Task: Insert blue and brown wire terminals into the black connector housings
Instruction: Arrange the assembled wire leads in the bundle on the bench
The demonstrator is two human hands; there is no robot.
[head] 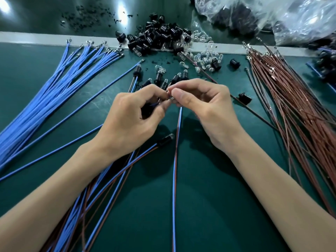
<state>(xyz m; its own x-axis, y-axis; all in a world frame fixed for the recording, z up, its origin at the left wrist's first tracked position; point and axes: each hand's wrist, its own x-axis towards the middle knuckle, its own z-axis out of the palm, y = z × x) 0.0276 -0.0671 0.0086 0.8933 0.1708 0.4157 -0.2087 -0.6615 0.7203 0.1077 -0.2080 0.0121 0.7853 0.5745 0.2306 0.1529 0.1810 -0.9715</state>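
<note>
**Step in hand.** Insertion is under way above the middle of the table (227,188). The left hand (134,117) is closed, with its fingers (158,91) curled round a dark part, judged to be a housing (147,110). The right hand (205,110) is also closed. Its fingers (179,96) pinch the top end of a wire pair (176,142), one blue and one brown lead, which hangs from the pinch toward the near edge. The two sets of fingertips meet, so the terminals are judged to be at or just inside the housing mouth.

**Next move.** The housing is to be held steady while the terminal is pushed in straight along its axis until seated. The lead should be gripped close to the terminal to prevent buckling.

**Stock.** Blue wires (54,91) are fanned out at the left and brown wires (291,110) at the right. Loose housings (160,39) and bulbs (205,57) are heaped at the far side, beside a bag (281,17). Finished leads (164,140) lie under and beyond the hands.

**Not visible.**
- The terminals and the housing cavities are covered by the fingers.
- It cannot be told which terminal is being inserted, or how deep it sits.
- The near ends of all wires are cut off by the frame edge.
</note>
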